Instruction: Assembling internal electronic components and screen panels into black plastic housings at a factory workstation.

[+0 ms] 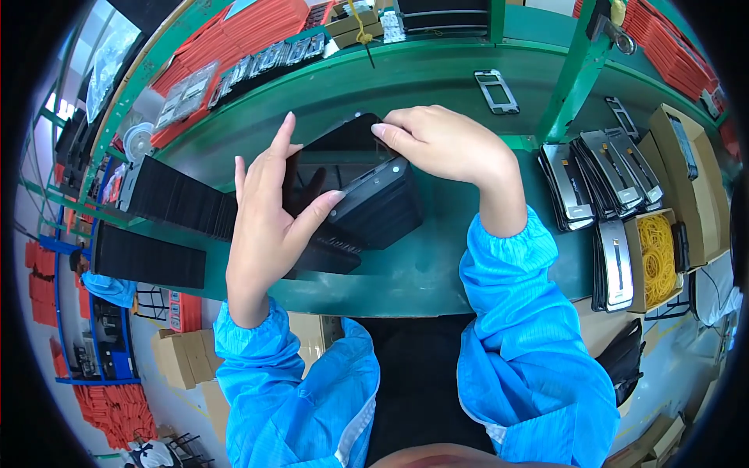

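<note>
Before me, a block of stacked black phone-like slabs (382,207) sits on the green bench, its glossy top slab (343,144) tilted and mirroring my fingers. My right hand (441,140) grips its far right corner, thumb on the glossy face and the other fingers curled behind the edge, partly hidden. At the left end is my left hand (269,210), fingers spread and raised, with its thumb by the near corner. Beside and below that hand, more black slabs stand in long rows, one row (179,199) reaching left and another (148,256) nearer me.
On the right lie stacks of silver-grey phone frames (608,171), a carton of yellow rubber bands (658,257) and an open cardboard box (686,187). A loose frame (496,92) lies beyond my right hand. A green post (573,86) rises there. Red trays (250,31) fill the upper shelf.
</note>
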### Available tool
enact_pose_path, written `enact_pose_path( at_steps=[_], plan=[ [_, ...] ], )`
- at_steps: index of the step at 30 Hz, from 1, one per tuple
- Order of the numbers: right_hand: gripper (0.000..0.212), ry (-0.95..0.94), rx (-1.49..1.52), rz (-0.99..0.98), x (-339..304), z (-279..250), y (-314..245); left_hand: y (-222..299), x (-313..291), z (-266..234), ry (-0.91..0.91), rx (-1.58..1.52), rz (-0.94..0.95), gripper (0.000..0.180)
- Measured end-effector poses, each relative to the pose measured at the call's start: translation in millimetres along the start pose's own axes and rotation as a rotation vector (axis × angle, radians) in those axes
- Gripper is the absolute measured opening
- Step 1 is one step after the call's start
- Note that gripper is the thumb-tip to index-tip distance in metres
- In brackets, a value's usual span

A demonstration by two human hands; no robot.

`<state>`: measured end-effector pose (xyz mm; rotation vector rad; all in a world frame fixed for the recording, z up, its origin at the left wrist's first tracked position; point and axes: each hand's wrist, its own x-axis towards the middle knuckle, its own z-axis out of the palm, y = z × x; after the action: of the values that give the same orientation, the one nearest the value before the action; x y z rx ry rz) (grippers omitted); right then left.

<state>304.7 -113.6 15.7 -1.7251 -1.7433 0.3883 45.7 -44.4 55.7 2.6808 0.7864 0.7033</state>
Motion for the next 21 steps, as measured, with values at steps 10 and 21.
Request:
enact_pose_path(
  at_steps=[10,21],
  plan=[
    [0.067,-0.126,0.001,0.196,-1.8,3.5,-20.4,-18.0,-15.2,-4.3,0.045,-0.004,0.026,0.091],
    [0.064,-0.184,0.036,0.193,0.7,3.0,-23.3,-18.9,-18.6,-6.5,0.115,-0.063,0.046,0.087]
  ],
)
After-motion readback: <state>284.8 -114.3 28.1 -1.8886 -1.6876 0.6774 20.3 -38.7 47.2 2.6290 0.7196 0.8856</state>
